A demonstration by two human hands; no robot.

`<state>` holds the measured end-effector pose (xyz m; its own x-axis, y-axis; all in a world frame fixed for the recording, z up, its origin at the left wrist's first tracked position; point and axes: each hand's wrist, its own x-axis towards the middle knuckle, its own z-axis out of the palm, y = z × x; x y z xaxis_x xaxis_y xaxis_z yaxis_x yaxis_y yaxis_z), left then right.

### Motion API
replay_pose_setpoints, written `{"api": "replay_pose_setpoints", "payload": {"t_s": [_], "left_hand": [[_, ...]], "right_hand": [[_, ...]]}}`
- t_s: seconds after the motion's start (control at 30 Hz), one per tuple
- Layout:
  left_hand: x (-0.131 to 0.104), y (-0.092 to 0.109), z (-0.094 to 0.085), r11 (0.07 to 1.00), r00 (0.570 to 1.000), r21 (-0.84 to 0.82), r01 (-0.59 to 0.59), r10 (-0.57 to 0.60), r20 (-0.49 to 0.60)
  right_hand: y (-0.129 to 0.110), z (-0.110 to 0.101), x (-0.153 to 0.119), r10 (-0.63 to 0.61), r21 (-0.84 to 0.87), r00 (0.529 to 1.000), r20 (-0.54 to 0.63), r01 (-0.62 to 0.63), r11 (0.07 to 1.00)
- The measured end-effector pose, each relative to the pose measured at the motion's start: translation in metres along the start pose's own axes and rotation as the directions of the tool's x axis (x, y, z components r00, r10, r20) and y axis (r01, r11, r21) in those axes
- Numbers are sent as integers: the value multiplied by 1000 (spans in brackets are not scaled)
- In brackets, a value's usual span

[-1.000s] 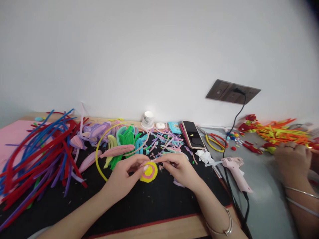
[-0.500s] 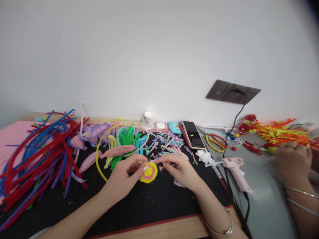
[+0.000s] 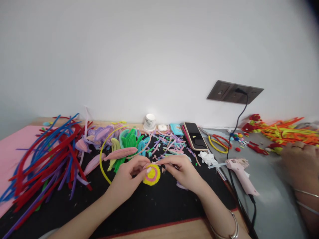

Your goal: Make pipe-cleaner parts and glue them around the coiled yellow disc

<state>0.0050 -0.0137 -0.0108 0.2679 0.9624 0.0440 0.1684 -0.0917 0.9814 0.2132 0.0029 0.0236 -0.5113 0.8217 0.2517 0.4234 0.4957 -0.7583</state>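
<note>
Between thumb and fingers, my left hand (image 3: pixel 131 174) grips a round fuzzy disc (image 3: pixel 152 182) coiled from yellow pipe cleaner, with a pink ring inside it. My right hand (image 3: pixel 181 172) is pinched at the disc's upper right edge, on a thin pink pipe cleaner (image 3: pixel 157 163) that runs along the top. Most of that strand is hidden by the fingers. Just beyond my hands lie a bundled pink petal shape (image 3: pixel 122 153) and green looped pipe cleaners (image 3: pixel 129 137). A black mat (image 3: pixel 149 209) lies beneath.
Red and blue pipe cleaners (image 3: pixel 50 159) heap at the left. Cut pieces (image 3: pixel 171 144), a paper cup (image 3: pixel 150 122) and a phone (image 3: pixel 196 136) stand behind. At right are scissors (image 3: pixel 219 144), a corded pink glue gun (image 3: pixel 241 176) and another person's hand (image 3: pixel 299 162).
The whole view has shifted slightly, so things appear a little further right and lower. Both my hands keep their hold on the disc and strand with barely any movement.
</note>
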Motion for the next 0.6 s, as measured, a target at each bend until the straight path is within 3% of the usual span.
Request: {"api": "replay_pose_setpoints", "payload": {"t_s": [0.33,0.6], "left_hand": [[3,2,2,997,999,-63,34,-33,23],[3,-2,2,1000,1000,-12,16,-16,9]], "right_hand": [[2,-1,-1,-38,-24,999,-11,38,999],[3,0,0,-41,-36,999,14,42,998]]}}
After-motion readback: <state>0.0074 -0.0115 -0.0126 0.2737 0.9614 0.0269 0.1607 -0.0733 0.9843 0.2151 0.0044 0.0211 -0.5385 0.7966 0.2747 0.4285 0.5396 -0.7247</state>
